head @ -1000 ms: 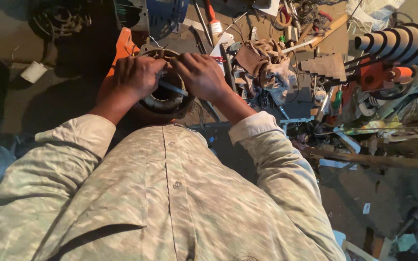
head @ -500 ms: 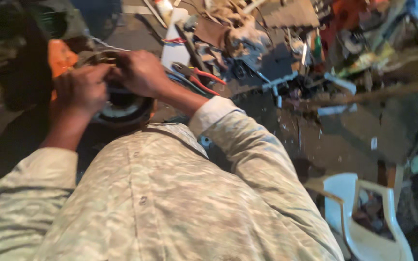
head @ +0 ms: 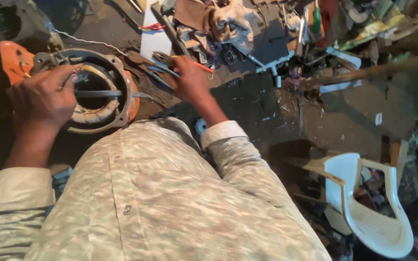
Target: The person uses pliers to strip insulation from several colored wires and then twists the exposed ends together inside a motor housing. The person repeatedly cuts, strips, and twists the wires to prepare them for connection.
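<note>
Left hand gripping motor housing rim; right hand closed, apparently, around pliers beside it.

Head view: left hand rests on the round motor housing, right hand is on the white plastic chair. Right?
Not quite. In the head view the right hand is on the pliers beside the motor housing; the white plastic chair stands apart. The left hand does rest on the housing.
</note>
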A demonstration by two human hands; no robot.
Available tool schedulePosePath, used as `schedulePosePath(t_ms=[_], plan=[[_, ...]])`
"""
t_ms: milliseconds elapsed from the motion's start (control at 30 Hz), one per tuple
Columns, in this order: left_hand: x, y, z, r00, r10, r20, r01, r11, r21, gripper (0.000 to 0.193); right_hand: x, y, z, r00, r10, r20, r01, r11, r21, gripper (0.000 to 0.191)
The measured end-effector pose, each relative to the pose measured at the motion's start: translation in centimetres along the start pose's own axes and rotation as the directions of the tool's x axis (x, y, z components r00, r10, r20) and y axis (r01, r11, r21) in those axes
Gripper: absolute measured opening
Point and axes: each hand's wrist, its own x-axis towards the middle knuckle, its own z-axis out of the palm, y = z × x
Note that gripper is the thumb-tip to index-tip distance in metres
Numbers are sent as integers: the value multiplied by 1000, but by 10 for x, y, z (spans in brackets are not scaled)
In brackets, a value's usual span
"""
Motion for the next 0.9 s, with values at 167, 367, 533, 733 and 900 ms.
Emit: schedulePosePath(t_ms=[167, 367, 533, 733, 900], plan=[[-4, -6, 8, 999, 10, -39, -9, 1000, 14, 12, -1, 74, -13, 997, 77, 18, -61, 892, -449, 47], [1, -10, 15, 997, 10, -72, -13, 999, -42, 16, 18, 90, -3, 967, 183, 175, -100, 911, -399, 41], [3, -2, 18, 991, -106, -87, 100, 993, -70, 19, 23, 95, -3, 911, 152, 384, 23, 910, -414, 32], [2, 5, 21, 980, -131, -151, 123, 991, -60, 24, 20, 107, -20, 869, 220, 443, -429, 783, 452, 30], [-6, 14, 20, 949, -75, -306, 99, 993, 63, 29, 27, 60, -49, 925, -214, 313, -319, 5, 948, 62]])
